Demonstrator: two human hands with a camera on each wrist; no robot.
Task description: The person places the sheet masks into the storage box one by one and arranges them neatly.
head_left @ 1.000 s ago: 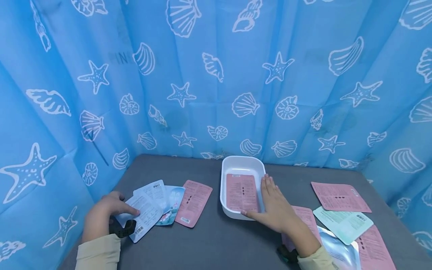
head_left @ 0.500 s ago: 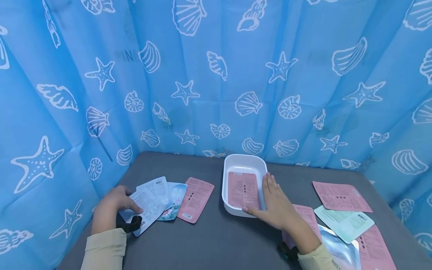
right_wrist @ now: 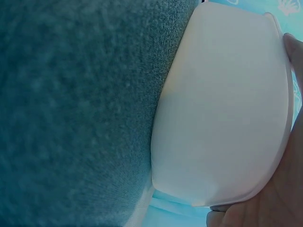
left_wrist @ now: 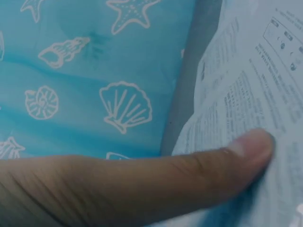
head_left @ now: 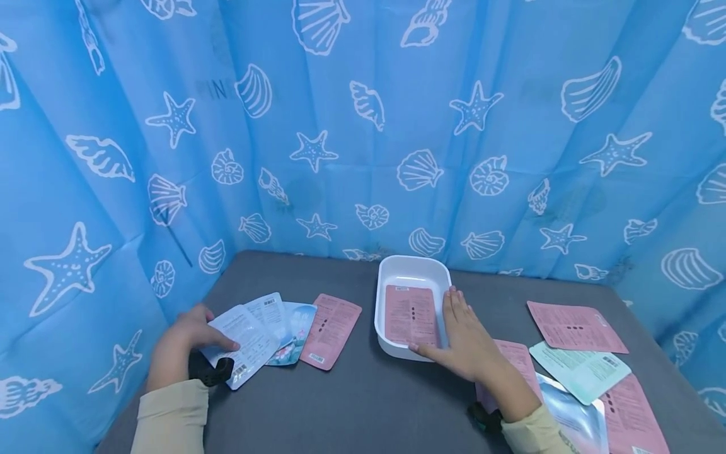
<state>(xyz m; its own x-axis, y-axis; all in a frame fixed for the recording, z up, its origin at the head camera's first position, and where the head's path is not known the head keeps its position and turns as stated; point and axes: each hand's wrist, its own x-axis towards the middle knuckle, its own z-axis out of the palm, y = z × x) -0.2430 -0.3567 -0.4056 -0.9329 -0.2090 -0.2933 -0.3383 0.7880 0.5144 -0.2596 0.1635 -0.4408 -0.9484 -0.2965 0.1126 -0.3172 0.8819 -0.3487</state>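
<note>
curtain [head_left: 215, 88]: faint "PIN…", perhaps | packets [head_left: 249, 337]: print too small to read

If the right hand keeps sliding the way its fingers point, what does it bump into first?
Probably nothing on the table: the right hand lies flat along the white tray, fingers pointing at the far edge. Bare grey table lies ahead, then the blue shell curtain, though depth is hard to judge.

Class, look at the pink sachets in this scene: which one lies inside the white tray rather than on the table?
The pink sachet beside the right hand, flat on the floor of the white tray. All other pink sachets lie on the grey table.
</note>
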